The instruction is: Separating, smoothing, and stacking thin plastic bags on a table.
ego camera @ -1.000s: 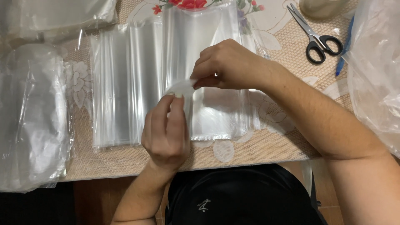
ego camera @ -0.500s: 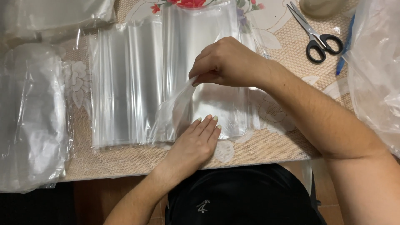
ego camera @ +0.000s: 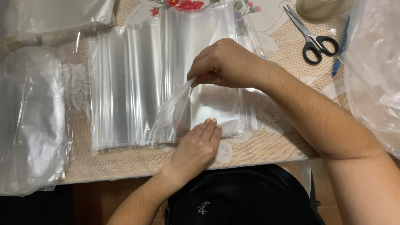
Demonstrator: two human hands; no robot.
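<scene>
A stack of clear plastic bags [ego camera: 137, 83] lies on the table in front of me. My right hand [ego camera: 227, 62] pinches the corner of one clear plastic bag [ego camera: 173, 112] and lifts it off the stack, so the sheet hangs in a fold. My left hand [ego camera: 196, 146] lies flat, fingers together, pressing the near edge of the stack close to the table's front edge. A small round clear disc [ego camera: 224, 152] lies just right of that hand.
Black-handled scissors [ego camera: 312, 35] and a blue pen [ego camera: 341, 48] lie at the back right. Bulky crumpled plastic bags sit at the far left [ego camera: 31, 121] and far right [ego camera: 375, 71]. A beige floral tablecloth [ego camera: 271, 121] covers the table.
My left hand has come down from the lifted bag and now presses flat on the stack's near edge. My right hand still pinches the bag, which has peeled further off.
</scene>
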